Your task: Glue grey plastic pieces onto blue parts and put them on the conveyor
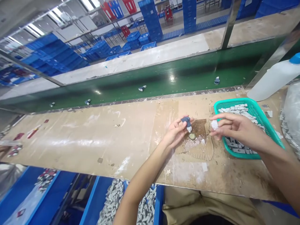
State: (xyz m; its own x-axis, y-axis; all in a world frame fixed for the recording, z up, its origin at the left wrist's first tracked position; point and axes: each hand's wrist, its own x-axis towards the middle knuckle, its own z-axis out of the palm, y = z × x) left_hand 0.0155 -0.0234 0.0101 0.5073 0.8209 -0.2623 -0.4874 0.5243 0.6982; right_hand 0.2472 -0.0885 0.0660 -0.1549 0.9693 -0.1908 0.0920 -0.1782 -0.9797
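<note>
- Worn brown workbench (105, 140) runs beside a green conveyor belt (187, 75).
- Small dark-blue part (186, 121) with a white tip sits pinched in the left hand (177, 131), fingers curled around it.
- Right hand (234, 128), at three o'clock from it, pinches a small white piece (214, 125).
- Teal basket (264, 120) under that hand holds grey-white pieces.

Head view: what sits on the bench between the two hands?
A small round disc lies on the bench, between the left hand holding a blue part and the right hand pinching a white piece.
</note>
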